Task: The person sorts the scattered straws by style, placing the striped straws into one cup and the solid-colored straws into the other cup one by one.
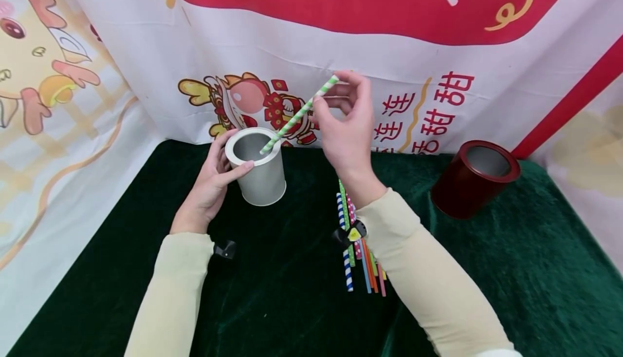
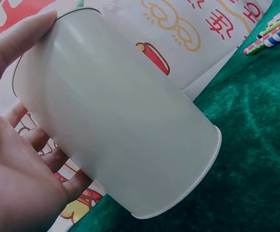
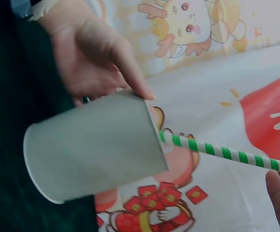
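My left hand point(image 1: 206, 189) grips a pale grey-white cylindrical canister point(image 1: 263, 181), thumb on its rim and fingers round its far side. In the left wrist view, the wall of the canister point(image 2: 120, 111) fills the middle, with the thumb at its top edge. My right hand point(image 1: 348, 121) pinches the upper end of a green-and-white striped paper straw point(image 1: 302, 112) between thumb and fingers. The straw slants down to the left, its lower end within the canister's mouth. From the right wrist view, the straw point(image 3: 227, 153) enters past the rim.
Several coloured and patterned straws point(image 1: 367, 270) lie on the dark green cloth point(image 1: 282, 292), partly hidden under my right forearm. A dark red canister point(image 1: 467, 186) stands at the back right. A printed white banner point(image 1: 292, 43) hangs behind the table.
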### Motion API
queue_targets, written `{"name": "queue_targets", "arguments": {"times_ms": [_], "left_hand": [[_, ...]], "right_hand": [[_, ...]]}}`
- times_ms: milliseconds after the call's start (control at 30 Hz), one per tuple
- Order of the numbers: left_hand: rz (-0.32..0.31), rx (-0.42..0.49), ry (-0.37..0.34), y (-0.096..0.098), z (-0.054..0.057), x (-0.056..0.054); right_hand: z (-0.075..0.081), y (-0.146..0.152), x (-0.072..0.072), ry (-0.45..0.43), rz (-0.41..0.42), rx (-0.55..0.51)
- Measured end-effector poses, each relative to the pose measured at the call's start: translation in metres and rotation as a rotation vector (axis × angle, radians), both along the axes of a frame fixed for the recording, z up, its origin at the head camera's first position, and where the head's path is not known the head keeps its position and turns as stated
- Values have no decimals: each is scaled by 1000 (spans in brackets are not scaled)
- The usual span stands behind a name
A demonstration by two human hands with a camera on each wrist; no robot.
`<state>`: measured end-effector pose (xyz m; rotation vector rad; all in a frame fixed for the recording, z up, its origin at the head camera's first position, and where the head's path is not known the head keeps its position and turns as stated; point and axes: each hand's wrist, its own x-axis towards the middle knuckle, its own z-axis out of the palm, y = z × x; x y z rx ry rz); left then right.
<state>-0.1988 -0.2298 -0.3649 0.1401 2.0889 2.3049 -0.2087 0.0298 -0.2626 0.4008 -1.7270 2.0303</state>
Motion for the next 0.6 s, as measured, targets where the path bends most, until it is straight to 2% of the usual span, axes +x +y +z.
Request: {"name": "queue_targets", "arguments": {"times_ms": [367, 600], "left_hand": [[6, 3, -4, 2, -2, -1], [8, 9, -9, 1, -3, 0]], "right_hand": [[-20, -23, -1, -71, 16, 51], [-32, -37, -2, -70, 36, 103]]}}
